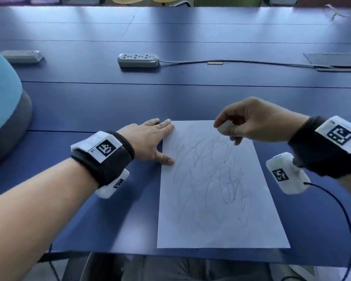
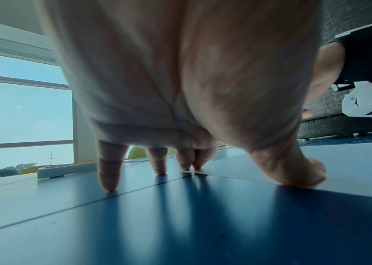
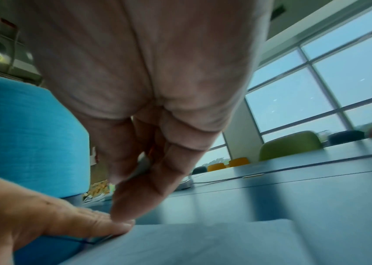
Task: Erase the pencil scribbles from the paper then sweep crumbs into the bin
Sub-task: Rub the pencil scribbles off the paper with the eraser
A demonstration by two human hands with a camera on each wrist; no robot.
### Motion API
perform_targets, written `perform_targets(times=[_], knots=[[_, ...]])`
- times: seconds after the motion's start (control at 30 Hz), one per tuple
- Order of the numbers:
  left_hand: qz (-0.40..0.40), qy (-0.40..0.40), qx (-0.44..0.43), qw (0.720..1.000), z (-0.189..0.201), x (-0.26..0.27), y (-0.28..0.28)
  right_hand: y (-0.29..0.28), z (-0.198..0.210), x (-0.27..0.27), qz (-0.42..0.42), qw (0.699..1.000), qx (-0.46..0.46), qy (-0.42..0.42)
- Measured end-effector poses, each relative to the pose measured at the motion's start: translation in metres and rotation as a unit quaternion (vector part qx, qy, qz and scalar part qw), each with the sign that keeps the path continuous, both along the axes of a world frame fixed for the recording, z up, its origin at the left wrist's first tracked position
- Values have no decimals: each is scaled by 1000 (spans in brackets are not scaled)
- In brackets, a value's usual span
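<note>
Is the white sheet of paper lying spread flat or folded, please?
Spread flat: the white sheet of paper lies uncreased on the blue table, all four corners down.

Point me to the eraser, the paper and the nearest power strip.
eraser (image 1: 225, 126): head view, its exposed white end below the right hand's fingertips.
paper (image 1: 217, 216): head view, lower middle of the sheet.
power strip (image 1: 138, 60): head view, middle of its grey body.
</note>
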State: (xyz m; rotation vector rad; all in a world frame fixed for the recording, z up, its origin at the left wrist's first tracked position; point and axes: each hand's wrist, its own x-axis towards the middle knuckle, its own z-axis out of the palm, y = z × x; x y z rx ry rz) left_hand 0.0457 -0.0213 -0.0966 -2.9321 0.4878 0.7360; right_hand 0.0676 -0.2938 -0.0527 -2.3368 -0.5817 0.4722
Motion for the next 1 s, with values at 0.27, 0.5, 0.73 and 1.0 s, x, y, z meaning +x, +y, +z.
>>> perform_targets(times=[0.27, 0.5, 0.73, 1.0], knots=[[15, 12, -28, 999, -8, -1, 3, 69, -15, 30, 25, 998, -17, -51], [27, 21, -31, 999, -11, -5, 2, 97, -28, 41, 11, 991, -94, -91], [15, 20, -40, 999, -12, -6, 2, 116, -27, 6, 138, 975, -142, -97], [29, 21, -50, 998, -10, -8, 0, 121, -28, 8, 102, 967, -165, -167]])
